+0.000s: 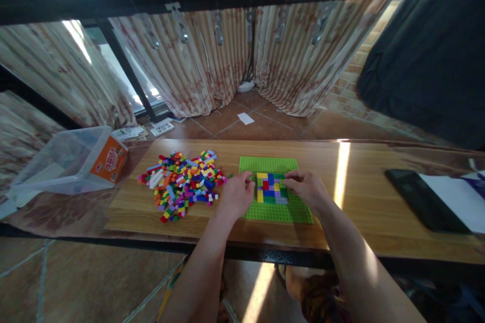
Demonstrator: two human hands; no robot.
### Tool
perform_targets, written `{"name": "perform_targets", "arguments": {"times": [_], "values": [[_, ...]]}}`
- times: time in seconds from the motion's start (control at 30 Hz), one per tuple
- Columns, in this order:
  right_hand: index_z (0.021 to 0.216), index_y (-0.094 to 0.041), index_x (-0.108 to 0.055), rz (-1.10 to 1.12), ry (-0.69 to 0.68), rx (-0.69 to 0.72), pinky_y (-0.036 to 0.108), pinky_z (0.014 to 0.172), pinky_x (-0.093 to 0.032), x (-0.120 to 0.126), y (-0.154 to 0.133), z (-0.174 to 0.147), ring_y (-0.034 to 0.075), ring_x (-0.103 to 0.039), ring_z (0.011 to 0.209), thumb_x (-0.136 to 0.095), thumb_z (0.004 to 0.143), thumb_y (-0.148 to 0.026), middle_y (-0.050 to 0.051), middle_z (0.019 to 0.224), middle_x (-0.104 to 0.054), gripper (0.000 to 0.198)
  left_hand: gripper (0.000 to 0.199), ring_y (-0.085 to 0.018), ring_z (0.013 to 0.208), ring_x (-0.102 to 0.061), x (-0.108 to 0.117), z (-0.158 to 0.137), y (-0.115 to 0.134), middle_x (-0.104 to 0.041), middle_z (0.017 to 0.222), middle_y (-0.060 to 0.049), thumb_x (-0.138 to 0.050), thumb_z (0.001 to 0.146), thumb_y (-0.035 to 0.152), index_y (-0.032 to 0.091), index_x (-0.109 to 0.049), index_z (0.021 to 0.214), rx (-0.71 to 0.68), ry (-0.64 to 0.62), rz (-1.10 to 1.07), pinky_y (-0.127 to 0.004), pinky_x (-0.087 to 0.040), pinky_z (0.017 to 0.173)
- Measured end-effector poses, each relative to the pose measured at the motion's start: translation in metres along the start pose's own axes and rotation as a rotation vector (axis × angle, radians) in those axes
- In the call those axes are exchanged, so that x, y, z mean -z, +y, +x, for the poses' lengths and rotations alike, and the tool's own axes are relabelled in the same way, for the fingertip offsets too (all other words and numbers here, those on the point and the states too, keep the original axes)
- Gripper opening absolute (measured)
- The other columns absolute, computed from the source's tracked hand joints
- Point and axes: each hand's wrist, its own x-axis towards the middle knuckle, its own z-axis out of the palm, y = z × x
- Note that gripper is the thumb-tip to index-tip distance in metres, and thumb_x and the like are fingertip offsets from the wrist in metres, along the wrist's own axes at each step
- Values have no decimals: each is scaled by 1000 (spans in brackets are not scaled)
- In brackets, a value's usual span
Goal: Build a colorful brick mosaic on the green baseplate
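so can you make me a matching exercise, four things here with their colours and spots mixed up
1. baseplate
2. loose bricks
3. tub
4. flat slab

A. black, towards the right end of the wooden board
B. clear, with an orange label
C. green, with joined bricks on it
D. many colours, spread in a heap

Pairs: 1-C, 2-D, 3-B, 4-A

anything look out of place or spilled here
A small white sheet lies alone on the tiled floor beyond the table, so it may have been dropped. The loose bricks form an untidy heap on the tabletop. I see no obvious damage to the built patch on the green baseplate.
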Motion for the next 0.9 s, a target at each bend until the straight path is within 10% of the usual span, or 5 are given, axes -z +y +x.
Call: {"name": "perform_targets", "arguments": {"times": [0.43,0.9], "values": [[69,-15,-68,325,268,42,22,47,-43,-6,-19,-4,10,-53,49,-73,61,-36,1,59,-64,23,24,-20,88,-70,52,5,-54,-76,96,-9,-53,87,19,14,-71,102,95,299,-33,-29,-53,82],[70,-18,-70,373,315,129,20,48,-42,-10,-20,-4,9,-52,54,-75,66,-36,-1,62,-63,19,36,-18,90,-70,99,-20,-89,-77,95,-5,-51,74,1,16,-75,96,291,297,64,-26,-52,83]]}}
